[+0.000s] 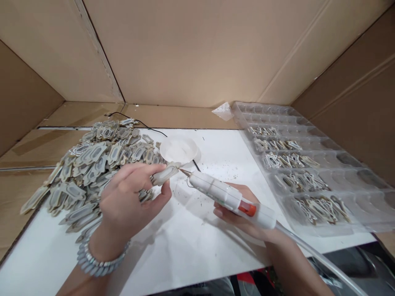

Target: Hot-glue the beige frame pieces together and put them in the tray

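Your left hand (131, 196) pinches a frame (164, 176) near mid-view, thumb against fingers; your right hand (245, 227) curls its fingers round the gun (217, 190), tip by the frame's three o'clock end. More frames (98, 165) lie at nine o'clock.

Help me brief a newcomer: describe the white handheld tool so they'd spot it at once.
From the clear compartment tray, look left across the tabletop to the right hand. It holds the white handheld tool; unlike the round white dish nearby, this has a pointed metal tip and orange-red switch.
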`<state>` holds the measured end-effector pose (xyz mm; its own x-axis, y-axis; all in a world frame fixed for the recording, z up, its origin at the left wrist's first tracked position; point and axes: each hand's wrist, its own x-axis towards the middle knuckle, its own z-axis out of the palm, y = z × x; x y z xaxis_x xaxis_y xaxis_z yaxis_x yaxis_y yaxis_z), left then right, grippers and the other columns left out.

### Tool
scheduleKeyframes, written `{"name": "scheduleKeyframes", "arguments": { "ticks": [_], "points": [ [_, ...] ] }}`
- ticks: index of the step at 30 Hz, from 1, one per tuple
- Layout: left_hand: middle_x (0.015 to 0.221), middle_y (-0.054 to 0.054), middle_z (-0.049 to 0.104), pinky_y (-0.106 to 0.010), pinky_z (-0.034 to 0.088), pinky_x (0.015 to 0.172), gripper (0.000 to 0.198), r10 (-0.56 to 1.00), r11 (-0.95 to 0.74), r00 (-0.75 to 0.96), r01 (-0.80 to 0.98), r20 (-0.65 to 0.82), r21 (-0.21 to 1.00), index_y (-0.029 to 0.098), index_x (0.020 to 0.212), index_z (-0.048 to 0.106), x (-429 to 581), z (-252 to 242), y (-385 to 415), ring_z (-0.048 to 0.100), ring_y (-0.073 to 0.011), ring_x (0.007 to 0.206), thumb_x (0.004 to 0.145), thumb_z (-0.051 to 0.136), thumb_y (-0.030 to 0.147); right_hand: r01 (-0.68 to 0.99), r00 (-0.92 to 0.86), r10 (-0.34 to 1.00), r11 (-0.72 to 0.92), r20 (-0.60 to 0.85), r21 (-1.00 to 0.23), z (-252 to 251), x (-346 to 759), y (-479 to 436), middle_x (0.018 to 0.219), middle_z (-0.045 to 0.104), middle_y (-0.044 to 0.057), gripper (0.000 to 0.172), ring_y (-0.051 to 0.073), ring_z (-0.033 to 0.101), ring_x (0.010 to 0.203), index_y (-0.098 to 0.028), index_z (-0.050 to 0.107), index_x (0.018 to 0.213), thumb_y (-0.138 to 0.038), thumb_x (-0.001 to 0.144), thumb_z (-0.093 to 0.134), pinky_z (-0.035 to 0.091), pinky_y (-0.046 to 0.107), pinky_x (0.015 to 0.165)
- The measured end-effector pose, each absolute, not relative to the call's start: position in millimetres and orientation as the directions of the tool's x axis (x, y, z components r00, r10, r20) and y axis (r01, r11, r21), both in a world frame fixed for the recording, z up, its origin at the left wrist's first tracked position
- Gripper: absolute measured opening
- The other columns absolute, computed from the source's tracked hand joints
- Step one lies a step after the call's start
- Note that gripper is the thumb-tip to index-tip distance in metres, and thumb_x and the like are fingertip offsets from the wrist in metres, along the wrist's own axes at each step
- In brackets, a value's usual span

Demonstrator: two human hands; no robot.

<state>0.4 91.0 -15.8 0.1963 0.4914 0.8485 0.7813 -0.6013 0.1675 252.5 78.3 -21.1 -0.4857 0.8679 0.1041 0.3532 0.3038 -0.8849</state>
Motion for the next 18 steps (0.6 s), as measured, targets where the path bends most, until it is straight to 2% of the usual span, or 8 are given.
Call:
{"name": "scheduleKeyframes", "arguments": {
  "ticks": [3, 7, 8, 10, 12, 13, 15, 18],
  "points": [
    [0.084, 0.003, 0.076, -0.025, 0.052, 0.066, 0.041, 0.492, -0.611, 0.214, 0.776, 0.844, 0.159, 0.026, 0.073, 0.039, -1, -18, 92, 0.07, -0.0137, 0.075, 0.072, 0.078, 0.014, 0.387, -0.438, 0.896, 0.257, 0.069, -0.886, -23, 254, 79, 0.065, 0.042, -0.004, 0.032, 0.011, 0.039, 0.057, -0.022, 0.039, 0.065, -0.031, 0.086, 0.061, 0.032, 0.026, 0.054],
    [0.076, 0.005, 0.074, -0.023, 0.048, 0.055, 0.041, 0.538, -0.601, 0.141, 0.756, 0.831, 0.26, 0.026, 0.072, 0.039, 2, -19, 91, 0.069, -0.0128, 0.07, 0.072, 0.079, 0.017, 0.449, -0.274, 0.962, 0.108, -0.021, -0.887, -21, 254, 83, 0.058, 0.04, -0.005, 0.032, 0.011, 0.038, 0.053, -0.022, 0.041, 0.063, -0.036, 0.084, 0.061, 0.032, 0.026, 0.051],
    [0.077, 0.004, 0.075, -0.024, 0.049, 0.056, 0.042, 0.572, -0.609, 0.115, 0.722, 0.812, 0.327, 0.026, 0.073, 0.038, 5, -19, 90, 0.07, -0.0139, 0.071, 0.071, 0.079, 0.017, 0.439, -0.238, 0.97, 0.066, -0.045, -0.896, -19, 254, 83, 0.057, 0.042, -0.005, 0.031, 0.011, 0.04, 0.052, -0.022, 0.044, 0.064, -0.038, 0.083, 0.062, 0.033, 0.026, 0.051],
    [0.083, 0.003, 0.076, -0.026, 0.054, 0.063, 0.043, 0.685, -0.606, 0.027, 0.575, 0.728, 0.55, 0.026, 0.077, 0.038, 13, -21, 85, 0.073, -0.0164, 0.076, 0.07, 0.08, 0.019, 0.382, -0.199, 0.978, 0.015, -0.067, -0.924, -17, 253, 83, 0.057, 0.046, -0.005, 0.025, 0.012, 0.043, 0.051, -0.021, 0.052, 0.071, -0.04, 0.082, 0.063, 0.036, 0.027, 0.051],
    [0.089, 0.003, 0.077, -0.027, 0.058, 0.072, 0.044, 0.817, -0.532, -0.045, 0.329, 0.576, 0.78, 0.027, 0.085, 0.038, 25, -24, 79, 0.074, -0.0167, 0.083, 0.071, 0.08, 0.018, 0.325, -0.177, 0.982, 0.001, -0.06, -0.946, -15, 253, 81, 0.06, 0.051, -0.004, 0.023, 0.013, 0.046, 0.052, -0.021, 0.06, 0.082, -0.042, 0.08, 0.066, 0.039, 0.027, 0.052],
    [0.09, 0.003, 0.076, -0.026, 0.059, 0.075, 0.044, 0.87, -0.472, -0.043, 0.218, 0.492, 0.854, 0.027, 0.087, 0.038, 32, -26, 76, 0.074, -0.0153, 0.085, 0.072, 0.079, 0.017, 0.309, -0.169, 0.984, -0.001, -0.056, -0.951, -14, 252, 79, 0.062, 0.053, -0.003, 0.025, 0.014, 0.048, 0.053, -0.021, 0.063, 0.088, -0.043, 0.079, 0.067, 0.041, 0.028, 0.054],
    [0.09, 0.005, 0.077, -0.023, 0.059, 0.079, 0.042, 0.937, -0.349, -0.005, 0.073, 0.35, 0.934, 0.026, 0.087, 0.038, 44, -28, 70, 0.074, -0.0123, 0.087, 0.074, 0.076, 0.014, 0.29, -0.179, 0.982, -0.012, -0.067, -0.957, -13, 252, 77, 0.066, 0.056, -0.002, 0.03, 0.016, 0.052, 0.059, -0.022, 0.066, 0.097, -0.045, 0.078, 0.069, 0.045, 0.03, 0.059],
    [0.089, 0.005, 0.077, -0.022, 0.058, 0.082, 0.041, 0.969, -0.244, 0.033, -0.023, 0.244, 0.97, 0.026, 0.085, 0.037, 56, -31, 64, 0.074, -0.0103, 0.088, 0.075, 0.074, 0.012, 0.245, -0.252, 0.964, -0.017, -0.08, -0.969, -14, 250, 75, 0.078, 0.065, 0.002, 0.027, 0.021, 0.061, 0.075, -0.023, 0.069, 0.097, -0.042, 0.078, 0.07, 0.051, 0.034, 0.073]
  ]
}}
